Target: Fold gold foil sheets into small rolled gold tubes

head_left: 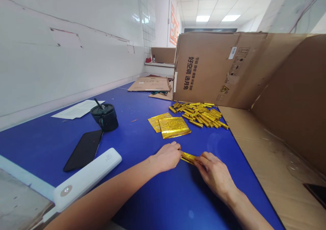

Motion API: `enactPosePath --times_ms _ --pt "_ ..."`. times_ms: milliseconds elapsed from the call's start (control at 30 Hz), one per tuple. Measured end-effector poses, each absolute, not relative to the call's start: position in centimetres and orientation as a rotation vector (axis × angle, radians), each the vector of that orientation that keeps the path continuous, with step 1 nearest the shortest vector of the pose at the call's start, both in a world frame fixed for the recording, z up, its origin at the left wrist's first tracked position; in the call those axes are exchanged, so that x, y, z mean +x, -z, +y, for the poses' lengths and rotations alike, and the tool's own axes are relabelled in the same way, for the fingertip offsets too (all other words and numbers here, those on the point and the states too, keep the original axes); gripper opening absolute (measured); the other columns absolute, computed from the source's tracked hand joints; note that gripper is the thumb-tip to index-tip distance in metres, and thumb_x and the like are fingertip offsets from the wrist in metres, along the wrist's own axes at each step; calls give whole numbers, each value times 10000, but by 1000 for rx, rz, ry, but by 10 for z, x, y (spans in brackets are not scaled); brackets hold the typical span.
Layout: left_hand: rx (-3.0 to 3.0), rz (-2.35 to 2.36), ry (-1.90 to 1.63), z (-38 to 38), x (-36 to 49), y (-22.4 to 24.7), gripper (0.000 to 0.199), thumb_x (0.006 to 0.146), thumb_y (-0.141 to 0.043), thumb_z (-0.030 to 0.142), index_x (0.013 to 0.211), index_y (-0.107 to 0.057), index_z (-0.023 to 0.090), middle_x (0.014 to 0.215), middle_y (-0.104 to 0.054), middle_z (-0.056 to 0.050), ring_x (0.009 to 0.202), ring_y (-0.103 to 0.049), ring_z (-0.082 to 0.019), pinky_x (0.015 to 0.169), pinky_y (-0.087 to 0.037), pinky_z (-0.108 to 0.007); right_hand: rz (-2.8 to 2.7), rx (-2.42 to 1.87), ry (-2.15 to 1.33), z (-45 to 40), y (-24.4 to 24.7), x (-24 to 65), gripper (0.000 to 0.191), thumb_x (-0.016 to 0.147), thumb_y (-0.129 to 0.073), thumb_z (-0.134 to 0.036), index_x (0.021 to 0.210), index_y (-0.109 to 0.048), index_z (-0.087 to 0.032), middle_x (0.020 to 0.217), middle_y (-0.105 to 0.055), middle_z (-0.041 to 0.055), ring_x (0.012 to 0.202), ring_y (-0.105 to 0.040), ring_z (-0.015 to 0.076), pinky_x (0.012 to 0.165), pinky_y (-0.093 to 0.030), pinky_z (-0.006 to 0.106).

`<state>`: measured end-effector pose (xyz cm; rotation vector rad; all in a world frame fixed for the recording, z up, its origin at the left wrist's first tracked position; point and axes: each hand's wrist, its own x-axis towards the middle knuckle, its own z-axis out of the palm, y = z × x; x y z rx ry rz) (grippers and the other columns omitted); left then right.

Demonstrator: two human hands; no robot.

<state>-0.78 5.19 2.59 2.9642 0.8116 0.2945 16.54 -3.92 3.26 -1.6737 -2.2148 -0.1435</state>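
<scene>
A narrow folded strip of gold foil (188, 157) is stretched between my two hands, just above or on the blue table (158, 196). My left hand (169, 156) pinches its left end, and my right hand (212, 170) grips its right end with thumb and fingers. Behind them lie flat square gold sheets (174, 127), one overlapping another (156, 120). Farther back on the right is a loose pile of several small gold foil rolls (203, 115).
On the left are a dark lidded mug (108, 118), a black phone (83, 150), a long white device (89, 175) and white paper (76, 109). A large cardboard box (209, 74) stands behind the pile; cardboard (254, 148) borders the table's right edge.
</scene>
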Motion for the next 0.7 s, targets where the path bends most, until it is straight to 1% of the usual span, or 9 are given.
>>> enactPosePath --times_ms 100,167,267,367,433,533,600,700 --pt "3002 826 -297 52 -7 -26 195 779 -410 161 824 -599 168 851 -521 -69 791 -468 -192 658 -401 -282 -2272 -1569 62 -43 -34 157 243 840 -369 -198 832 -611 -217 748 -604 33 718 -557 151 676 -421 241" --pt "3019 840 -287 52 -6 -26 169 761 -423 150 786 -590 164 831 -514 -67 781 -461 -193 645 -400 -284 -2323 -1541 11 -46 -33 150 242 831 -373 -185 848 -612 -216 786 -625 36 755 -570 160 706 -433 256" --pt "3052 842 -291 54 -3 -26 141 763 -435 163 753 -575 157 788 -514 -67 763 -458 -197 638 -397 -291 -2356 -1555 -7 -47 -30 143 241 817 -391 -172 918 -609 -202 914 -638 55 854 -574 181 776 -435 295" --pt "3076 843 -299 56 -2 -26 143 776 -431 177 744 -569 156 780 -514 -66 753 -459 -196 626 -395 -291 -2370 -1609 17 -45 -26 140 276 793 -457 -213 1035 -579 -159 1108 -575 104 1013 -519 224 879 -393 361" --pt "3089 846 -296 56 -1 -25 139 777 -433 178 749 -567 156 784 -514 -66 754 -458 -197 623 -394 -292 -2389 -1666 28 -44 -23 138 382 768 -509 -265 1119 -531 -116 1182 -517 142 1087 -463 254 923 -356 400" --pt "3104 850 -293 54 -2 -23 135 783 -429 171 766 -562 155 807 -512 -72 768 -455 -201 629 -396 -291 -2426 -1754 3 -44 -22 136 503 752 -536 -330 1176 -479 -67 1218 -466 183 1128 -416 279 941 -335 423" --pt "3110 861 -285 52 -2 -21 145 788 -415 148 787 -560 154 825 -510 -74 784 -453 -203 636 -397 -290 -2446 -1806 -34 -45 -24 134 533 755 -527 -359 1186 -468 -50 1233 -439 201 1140 -397 291 941 -334 427" --pt "3109 900 -274 49 -3 -18 179 780 -414 113 893 -546 155 852 -508 -73 806 -451 -208 646 -401 -293 -2472 -1850 -79 -47 -29 132 559 765 -507 -381 1210 -440 -48 1257 -406 203 1161 -364 294 951 -321 426"
